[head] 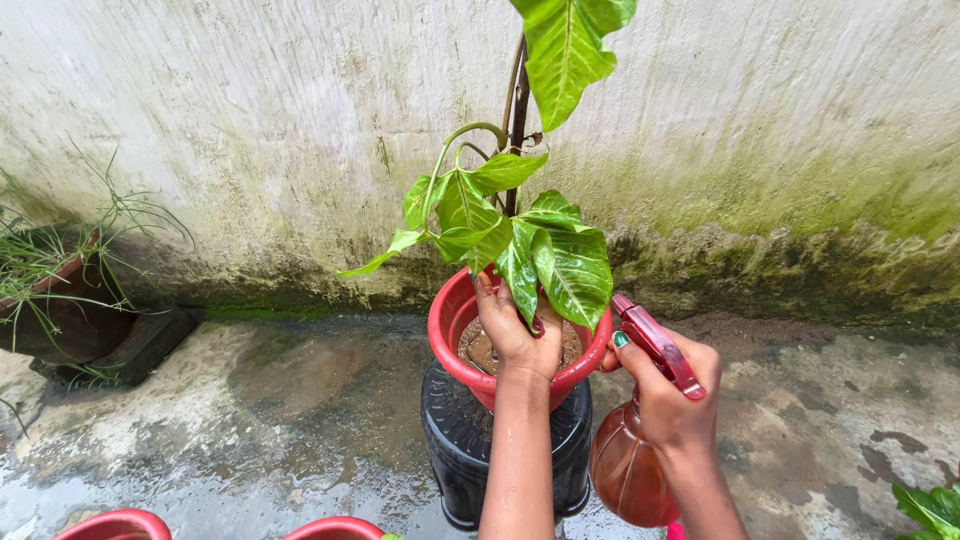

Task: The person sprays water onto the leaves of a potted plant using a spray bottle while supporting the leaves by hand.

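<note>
Head view: mossy wall (250,120) fills the back, wet concrete floor (250,420) below. Centre, a dark barrel-shaped stand (455,440) carries the red pot (445,320) w/ damp soil (475,350) & a tall plant (520,230), stem running straight up. My left hand (515,335) rests inside the rim, fingers curled among the low leaves. My right hand (670,385), just right of the pot, grips a brownish spray bottle (625,465), red nozzle aimed left at the leaves.

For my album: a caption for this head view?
Left hand steadies green leaf over red plastic pot; right hand holds amber spray bottle.
</note>
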